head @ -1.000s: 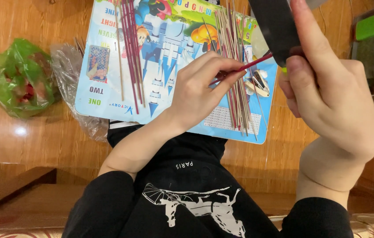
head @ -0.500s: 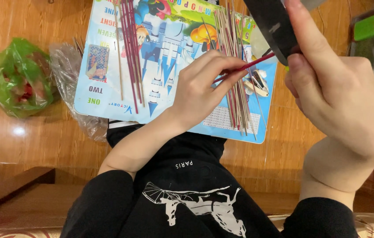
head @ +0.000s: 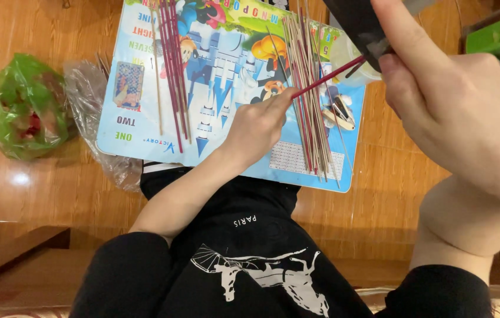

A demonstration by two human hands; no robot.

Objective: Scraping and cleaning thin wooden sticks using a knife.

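Warm indoor light, fairly bright; glare spots shine on the wooden floor. The near right hand looks soft, slightly blurred.

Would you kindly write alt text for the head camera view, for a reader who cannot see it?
Left hand pinches a red stick whose far end meets a dark object held in the right hand. Below, stick bundles lie on a colourful board; a green bag sits left.

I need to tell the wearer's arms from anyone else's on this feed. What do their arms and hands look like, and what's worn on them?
Both hands are bare: no gloves, rings or watch visible on the left hand or the right hand. The forearms are uncovered. Black sleeves are pushed up near the elbows, belonging to a black top with a white print on it.
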